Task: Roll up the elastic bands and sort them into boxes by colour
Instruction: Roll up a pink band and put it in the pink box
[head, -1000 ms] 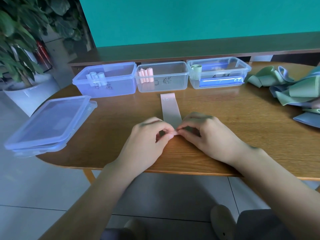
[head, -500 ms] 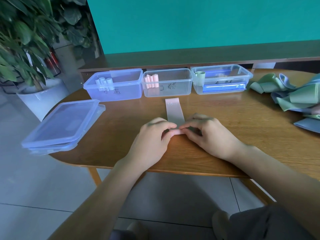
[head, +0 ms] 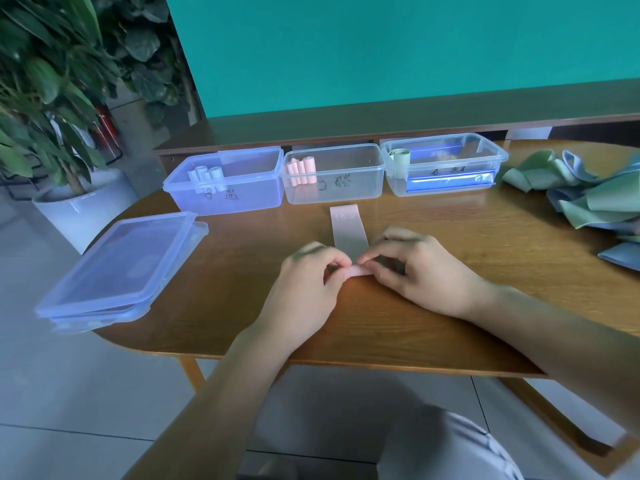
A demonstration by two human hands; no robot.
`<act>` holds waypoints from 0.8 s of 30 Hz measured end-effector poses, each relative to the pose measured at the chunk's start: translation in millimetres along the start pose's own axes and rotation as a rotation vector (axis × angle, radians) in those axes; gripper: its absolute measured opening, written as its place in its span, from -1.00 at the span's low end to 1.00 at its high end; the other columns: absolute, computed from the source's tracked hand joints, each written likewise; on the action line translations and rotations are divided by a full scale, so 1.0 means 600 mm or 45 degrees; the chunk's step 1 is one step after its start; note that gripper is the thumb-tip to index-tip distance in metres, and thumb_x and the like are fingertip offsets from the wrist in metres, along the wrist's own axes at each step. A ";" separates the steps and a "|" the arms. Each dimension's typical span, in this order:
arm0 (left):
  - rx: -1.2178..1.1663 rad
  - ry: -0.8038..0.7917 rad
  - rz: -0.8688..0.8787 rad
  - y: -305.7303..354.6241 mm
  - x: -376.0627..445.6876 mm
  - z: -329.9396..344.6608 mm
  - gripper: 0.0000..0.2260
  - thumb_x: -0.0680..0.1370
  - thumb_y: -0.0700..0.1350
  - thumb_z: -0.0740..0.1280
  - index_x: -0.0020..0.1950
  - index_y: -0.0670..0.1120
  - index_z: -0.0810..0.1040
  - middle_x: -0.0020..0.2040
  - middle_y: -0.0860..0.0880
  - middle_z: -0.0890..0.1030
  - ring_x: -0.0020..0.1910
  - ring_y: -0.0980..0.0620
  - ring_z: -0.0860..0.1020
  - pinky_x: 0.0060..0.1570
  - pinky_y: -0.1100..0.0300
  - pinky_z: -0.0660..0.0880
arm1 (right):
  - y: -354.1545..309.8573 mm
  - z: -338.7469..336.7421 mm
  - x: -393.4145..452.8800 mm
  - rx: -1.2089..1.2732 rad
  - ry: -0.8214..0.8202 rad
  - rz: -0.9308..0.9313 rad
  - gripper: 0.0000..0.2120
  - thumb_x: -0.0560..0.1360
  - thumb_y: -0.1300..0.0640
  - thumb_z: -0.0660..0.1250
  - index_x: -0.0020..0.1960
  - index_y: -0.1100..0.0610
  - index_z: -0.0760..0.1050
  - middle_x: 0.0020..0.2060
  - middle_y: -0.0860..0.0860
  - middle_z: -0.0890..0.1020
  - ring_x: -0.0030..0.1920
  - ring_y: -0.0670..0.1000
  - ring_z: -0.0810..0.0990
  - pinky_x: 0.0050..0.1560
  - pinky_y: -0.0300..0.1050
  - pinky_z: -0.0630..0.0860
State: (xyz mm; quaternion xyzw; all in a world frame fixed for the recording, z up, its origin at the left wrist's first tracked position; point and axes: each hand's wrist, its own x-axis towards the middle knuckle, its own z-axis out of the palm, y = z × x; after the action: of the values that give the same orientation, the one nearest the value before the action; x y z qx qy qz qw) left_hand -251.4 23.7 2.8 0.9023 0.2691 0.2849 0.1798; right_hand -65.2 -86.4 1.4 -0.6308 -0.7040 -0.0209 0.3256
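— How many boxes (head: 334, 174) are sitting on the table (head: 450, 265)?
— Three, holding three blue rolls (head: 206, 175), four pink rolls (head: 302, 169) and one green roll (head: 400, 161); stacked lids (head: 117, 268) are lying nearby.

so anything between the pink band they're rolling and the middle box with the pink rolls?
Nothing visible. The pink band lies flat on bare table, pointing at the middle box, which is open. Both hands pinch its rolled near end. The lids sit off left.
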 end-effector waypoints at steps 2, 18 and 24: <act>0.024 -0.003 -0.006 0.000 0.001 0.000 -0.89 0.61 0.06 0.36 0.05 0.09 0.66 0.00 0.16 0.58 -0.05 0.15 0.53 -0.03 0.27 0.48 | 0.003 -0.002 0.003 0.001 -0.007 -0.019 -0.84 0.59 0.06 0.37 0.12 0.03 0.68 -0.01 -0.16 0.58 -0.06 -0.25 0.54 -0.02 -0.47 0.39; -0.094 -0.105 0.148 -0.028 0.046 -0.008 -0.88 0.58 -0.11 0.37 -0.01 0.06 0.70 -0.08 0.19 0.61 -0.04 0.21 0.55 -0.06 0.41 0.42 | 0.036 -0.001 0.026 0.043 -0.035 0.023 -0.74 0.58 -0.10 0.32 0.19 -0.05 0.65 -0.01 -0.30 0.47 -0.03 -0.21 0.54 0.02 -0.28 0.48; -0.199 -0.123 0.138 -0.036 0.064 -0.009 -0.89 0.57 -0.08 0.41 0.03 0.07 0.71 -0.07 0.20 0.62 0.00 0.22 0.56 -0.06 0.39 0.50 | 0.044 -0.003 0.034 0.062 -0.047 -0.007 -0.79 0.56 -0.08 0.39 0.11 0.00 0.67 -0.02 -0.20 0.58 0.03 -0.14 0.58 0.07 -0.25 0.51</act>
State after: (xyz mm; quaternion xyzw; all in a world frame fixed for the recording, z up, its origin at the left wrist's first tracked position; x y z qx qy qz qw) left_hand -236.5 64.3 12.9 0.9114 0.1880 0.2704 0.2467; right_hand -40.2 -64.0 2.8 -0.6211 -0.7119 0.0071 0.3277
